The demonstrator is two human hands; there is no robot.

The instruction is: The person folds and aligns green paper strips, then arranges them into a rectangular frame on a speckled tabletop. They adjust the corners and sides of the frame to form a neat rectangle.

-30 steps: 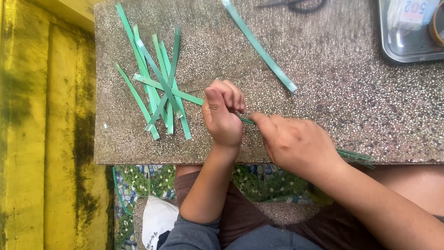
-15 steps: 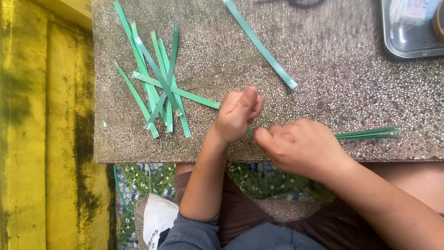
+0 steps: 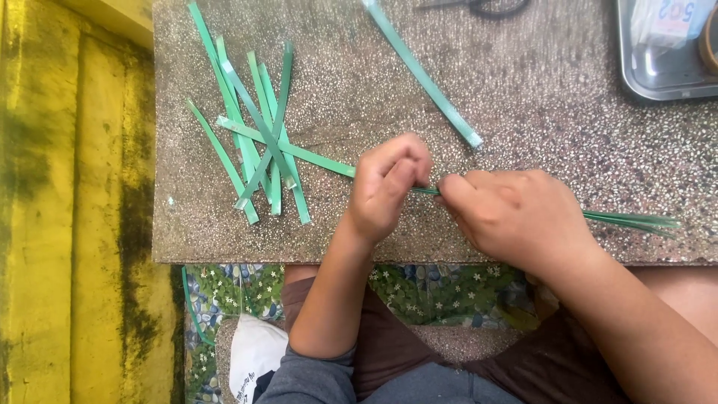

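My left hand (image 3: 387,185) and my right hand (image 3: 512,213) meet over the near edge of a speckled stone slab (image 3: 523,97). Both pinch the same long thin green leaf strip (image 3: 632,221), which runs under my right hand and sticks out to the right, its end split into fine strands. Left of my left hand lies a loose pile of several green leaf strips (image 3: 254,142), crossed over one another. One strip from that pile reaches toward my left hand.
A single longer green strip (image 3: 422,73) lies diagonally at the top middle. A metal tray (image 3: 658,56) with small items sits at the top right corner. Scissor handles (image 3: 479,7) show at the top edge. A yellow painted wall (image 3: 67,224) stands on the left.
My two hands have come together, fingertips now pinching the strip between them. The strip's free end has swung from under my right wrist to lie level along the slab's edge.
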